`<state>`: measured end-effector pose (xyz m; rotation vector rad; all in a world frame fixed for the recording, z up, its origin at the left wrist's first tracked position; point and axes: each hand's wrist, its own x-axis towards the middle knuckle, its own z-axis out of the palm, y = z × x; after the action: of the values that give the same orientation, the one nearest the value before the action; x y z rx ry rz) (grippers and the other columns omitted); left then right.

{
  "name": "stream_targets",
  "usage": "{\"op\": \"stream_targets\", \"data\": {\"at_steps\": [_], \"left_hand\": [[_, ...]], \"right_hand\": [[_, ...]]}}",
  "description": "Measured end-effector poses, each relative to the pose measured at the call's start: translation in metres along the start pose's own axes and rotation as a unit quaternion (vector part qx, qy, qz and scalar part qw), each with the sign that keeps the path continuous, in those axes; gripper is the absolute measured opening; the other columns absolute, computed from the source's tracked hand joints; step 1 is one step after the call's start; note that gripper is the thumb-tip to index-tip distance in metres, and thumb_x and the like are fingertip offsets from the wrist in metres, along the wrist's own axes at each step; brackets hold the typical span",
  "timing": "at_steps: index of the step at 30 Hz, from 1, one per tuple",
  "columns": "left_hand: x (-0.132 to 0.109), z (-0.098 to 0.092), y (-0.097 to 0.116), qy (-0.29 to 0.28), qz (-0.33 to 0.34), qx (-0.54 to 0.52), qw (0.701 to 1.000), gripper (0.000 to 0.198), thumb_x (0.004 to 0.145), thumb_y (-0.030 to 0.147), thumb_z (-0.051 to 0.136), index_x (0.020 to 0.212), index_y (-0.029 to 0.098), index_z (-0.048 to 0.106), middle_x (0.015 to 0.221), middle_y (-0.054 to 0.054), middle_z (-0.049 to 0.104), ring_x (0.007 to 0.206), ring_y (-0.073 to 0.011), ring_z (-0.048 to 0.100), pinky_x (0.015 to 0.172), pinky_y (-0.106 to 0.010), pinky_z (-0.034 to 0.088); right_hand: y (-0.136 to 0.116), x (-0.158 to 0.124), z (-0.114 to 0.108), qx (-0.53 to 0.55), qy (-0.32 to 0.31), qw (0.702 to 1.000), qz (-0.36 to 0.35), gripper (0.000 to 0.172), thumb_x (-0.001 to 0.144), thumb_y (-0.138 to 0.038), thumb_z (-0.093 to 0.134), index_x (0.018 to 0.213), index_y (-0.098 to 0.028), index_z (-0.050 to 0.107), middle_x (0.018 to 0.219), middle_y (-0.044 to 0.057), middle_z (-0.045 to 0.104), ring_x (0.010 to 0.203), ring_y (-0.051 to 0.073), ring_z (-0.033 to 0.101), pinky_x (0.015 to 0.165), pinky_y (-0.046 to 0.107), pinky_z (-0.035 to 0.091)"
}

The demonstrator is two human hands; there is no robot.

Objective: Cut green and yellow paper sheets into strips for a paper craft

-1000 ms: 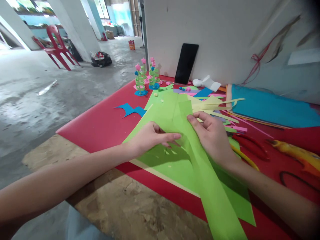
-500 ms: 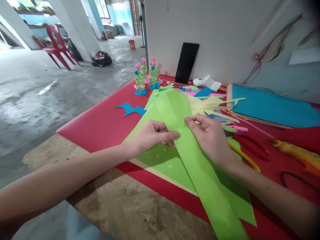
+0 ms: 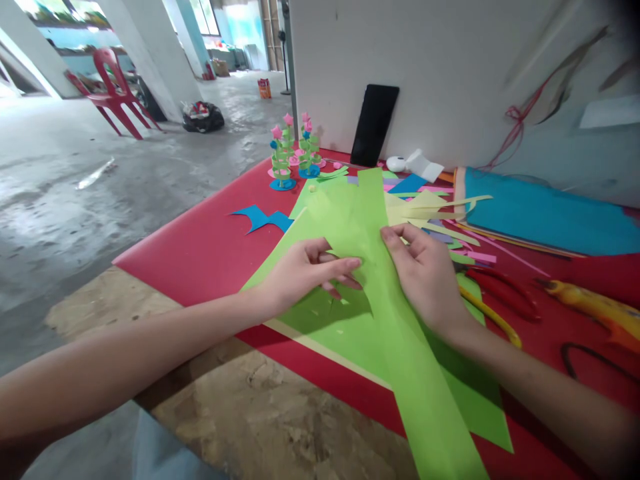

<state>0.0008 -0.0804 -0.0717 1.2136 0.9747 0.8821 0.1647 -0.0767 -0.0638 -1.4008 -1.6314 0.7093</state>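
Note:
A long light-green paper strip (image 3: 400, 347) runs from the table's near edge up towards the far wall, lying over a wider green sheet (image 3: 330, 220). My left hand (image 3: 305, 270) pinches the paper's left edge at mid-table, fingers pressed together. My right hand (image 3: 425, 273) grips the strip's right side, thumb on top and fingers curled beneath. Both hands are a few centimetres apart on the same strip. The strip's lower end hangs past the table's edge.
The red table cover (image 3: 200, 253) lies on a plywood top (image 3: 280, 413). Blue scraps (image 3: 263, 219), paper flower models (image 3: 295, 153), a black phone (image 3: 374, 125) against the white wall, pale yellow strips (image 3: 430, 207), red-handled scissors (image 3: 500, 290), a yellow tool (image 3: 590, 307) and a blue sheet (image 3: 545, 217) lie around.
The green strip slid away from me, its far end now reaching nearer the phone. My right hand moved slightly up and right with it; the left hand barely moved.

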Motion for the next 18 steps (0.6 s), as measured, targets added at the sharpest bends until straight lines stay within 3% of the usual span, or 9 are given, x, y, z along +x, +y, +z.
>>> {"op": "stream_targets", "data": {"at_steps": [3, 5, 9, 13, 18], "left_hand": [[-0.0004, 0.0003, -0.0006, -0.083, -0.024, 0.001, 0.996, 0.019, 0.065, 0.028, 0.067, 0.072, 0.012, 0.058, 0.061, 0.001, 0.062, 0.057, -0.0102, 0.062, 0.051, -0.018, 0.051], [-0.0020, 0.0012, 0.0008, -0.105, -0.040, 0.031, 0.993, 0.017, 0.065, 0.026, 0.067, 0.065, 0.010, 0.059, 0.058, 0.001, 0.062, 0.052, -0.0076, 0.060, 0.051, -0.016, 0.050], [-0.0029, 0.0011, 0.0021, -0.047, -0.034, 0.052, 0.997, 0.020, 0.066, 0.027, 0.067, 0.059, 0.011, 0.057, 0.053, 0.000, 0.063, 0.049, -0.0074, 0.059, 0.049, -0.015, 0.048], [-0.0011, -0.0004, 0.0025, -0.014, -0.031, 0.051, 0.998, 0.018, 0.066, 0.027, 0.066, 0.062, 0.011, 0.059, 0.054, 0.000, 0.063, 0.046, -0.0055, 0.056, 0.046, -0.013, 0.046], [-0.0038, 0.0030, 0.0066, 0.014, -0.029, 0.078, 0.996, 0.020, 0.066, 0.027, 0.066, 0.058, 0.012, 0.056, 0.053, 0.001, 0.063, 0.044, -0.0057, 0.056, 0.044, -0.014, 0.045]], "right_hand": [[-0.0018, -0.0006, 0.0003, 0.016, -0.008, 1.000, 0.003, 0.026, 0.079, -0.045, 0.045, 0.069, -0.021, 0.051, 0.045, -0.005, 0.039, 0.036, 0.009, 0.030, 0.035, 0.026, 0.019], [-0.0039, -0.0017, 0.0002, 0.029, -0.021, 0.999, 0.003, 0.026, 0.079, -0.045, 0.044, 0.070, -0.021, 0.051, 0.045, -0.004, 0.039, 0.037, 0.010, 0.034, 0.035, 0.026, 0.019], [-0.0075, -0.0036, 0.0001, 0.033, -0.044, 0.998, 0.004, 0.028, 0.079, -0.046, 0.044, 0.070, -0.020, 0.052, 0.044, -0.005, 0.036, 0.038, 0.009, 0.034, 0.035, 0.025, 0.020], [-0.0068, -0.0045, 0.0012, -0.017, -0.022, 1.000, -0.013, 0.028, 0.078, -0.045, 0.046, 0.070, -0.019, 0.054, 0.041, -0.007, 0.032, 0.035, 0.007, 0.023, 0.034, 0.024, 0.017], [-0.0044, -0.0060, 0.0022, -0.041, 0.002, 0.998, -0.040, 0.026, 0.080, -0.043, 0.045, 0.069, -0.020, 0.052, 0.040, -0.008, 0.028, 0.035, 0.007, 0.022, 0.035, 0.024, 0.017]]}}
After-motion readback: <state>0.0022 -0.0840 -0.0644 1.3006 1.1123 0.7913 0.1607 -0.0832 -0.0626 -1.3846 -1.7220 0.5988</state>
